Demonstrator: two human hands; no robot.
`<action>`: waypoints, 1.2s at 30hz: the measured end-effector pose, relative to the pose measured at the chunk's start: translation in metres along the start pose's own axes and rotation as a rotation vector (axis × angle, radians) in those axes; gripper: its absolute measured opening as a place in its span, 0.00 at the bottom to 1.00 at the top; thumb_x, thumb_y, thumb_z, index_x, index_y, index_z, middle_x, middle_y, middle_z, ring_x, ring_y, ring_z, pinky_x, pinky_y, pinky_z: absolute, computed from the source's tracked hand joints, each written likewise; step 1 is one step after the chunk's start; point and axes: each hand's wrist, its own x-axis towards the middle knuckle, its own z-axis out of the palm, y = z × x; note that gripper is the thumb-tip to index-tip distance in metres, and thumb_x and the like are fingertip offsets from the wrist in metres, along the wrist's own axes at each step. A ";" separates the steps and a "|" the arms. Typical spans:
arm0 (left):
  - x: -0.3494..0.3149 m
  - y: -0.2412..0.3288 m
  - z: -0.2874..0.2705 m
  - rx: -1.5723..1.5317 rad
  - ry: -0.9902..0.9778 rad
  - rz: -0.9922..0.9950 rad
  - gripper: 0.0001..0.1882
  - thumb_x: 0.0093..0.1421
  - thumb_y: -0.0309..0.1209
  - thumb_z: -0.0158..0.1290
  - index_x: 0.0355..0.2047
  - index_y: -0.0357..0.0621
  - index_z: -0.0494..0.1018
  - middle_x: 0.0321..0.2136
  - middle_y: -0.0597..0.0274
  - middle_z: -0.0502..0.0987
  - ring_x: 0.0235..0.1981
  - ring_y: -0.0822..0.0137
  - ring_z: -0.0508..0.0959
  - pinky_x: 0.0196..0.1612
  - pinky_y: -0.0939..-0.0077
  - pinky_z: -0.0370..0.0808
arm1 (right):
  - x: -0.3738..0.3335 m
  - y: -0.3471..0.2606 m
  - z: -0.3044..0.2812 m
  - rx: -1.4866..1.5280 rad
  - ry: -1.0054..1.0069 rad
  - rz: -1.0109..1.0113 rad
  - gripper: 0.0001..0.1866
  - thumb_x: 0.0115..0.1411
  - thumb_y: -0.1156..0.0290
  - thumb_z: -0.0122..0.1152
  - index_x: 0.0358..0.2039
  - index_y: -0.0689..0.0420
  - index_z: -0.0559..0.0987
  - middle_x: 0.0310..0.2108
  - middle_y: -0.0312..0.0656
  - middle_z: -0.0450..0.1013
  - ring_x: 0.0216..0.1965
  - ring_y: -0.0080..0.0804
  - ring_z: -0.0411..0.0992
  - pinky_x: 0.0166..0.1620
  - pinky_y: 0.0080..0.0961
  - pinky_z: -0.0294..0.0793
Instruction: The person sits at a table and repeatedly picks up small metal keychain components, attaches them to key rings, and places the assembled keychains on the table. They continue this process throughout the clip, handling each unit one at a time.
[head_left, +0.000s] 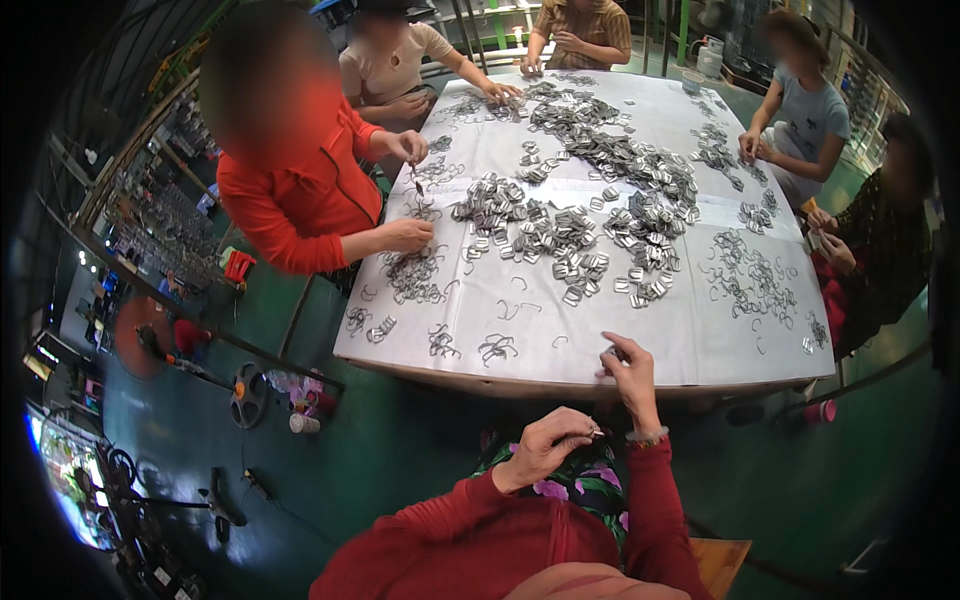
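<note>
My left hand (545,446) is above my lap, its thumb and fingers pinched on a small metal piece (597,433). Over the table's near edge, my right hand (630,370) has its index finger stretched forward and the other fingers curled. Something small and greyish shows at those fingertips, too small to name. Left of that hand, a single thin curved wire piece (560,342) lies on the white-covered table (650,335). Small bunches of similar wire pieces (496,348) lie further left. Flat metal buckles (575,240) are heaped beyond my hands, across the middle.
A person in red (300,190) stands at the left edge, hands over a pile of wire pieces (412,275). Several others sit around the far and right sides. More wire pieces (750,280) spread at right. A white cup (304,424) stands on the left.
</note>
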 end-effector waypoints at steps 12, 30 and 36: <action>-0.005 0.019 0.004 0.141 -0.029 0.051 0.08 0.51 0.16 0.55 0.33 0.36 0.74 0.31 0.57 0.75 0.33 0.63 0.76 0.36 0.74 0.74 | -0.124 -0.133 0.001 -0.165 -0.158 -0.155 0.15 0.51 0.86 0.57 0.41 0.65 0.78 0.31 0.41 0.76 0.33 0.24 0.75 0.38 0.17 0.73; -0.020 0.000 -0.008 0.150 0.006 -0.067 0.13 0.52 0.24 0.57 0.39 0.40 0.73 0.38 0.57 0.76 0.39 0.60 0.76 0.43 0.71 0.72 | -0.139 -0.135 0.012 -0.085 -0.041 -0.142 0.10 0.47 0.87 0.62 0.33 0.66 0.80 0.29 0.40 0.77 0.31 0.23 0.74 0.37 0.16 0.74; 0.039 -0.048 -0.120 0.587 0.319 -0.088 0.19 0.56 0.31 0.55 0.46 0.38 0.69 0.44 0.49 0.72 0.46 0.51 0.71 0.49 0.65 0.67 | -0.137 -0.125 0.018 0.090 -0.002 0.037 0.09 0.48 0.87 0.63 0.32 0.67 0.79 0.28 0.41 0.77 0.30 0.23 0.75 0.35 0.16 0.76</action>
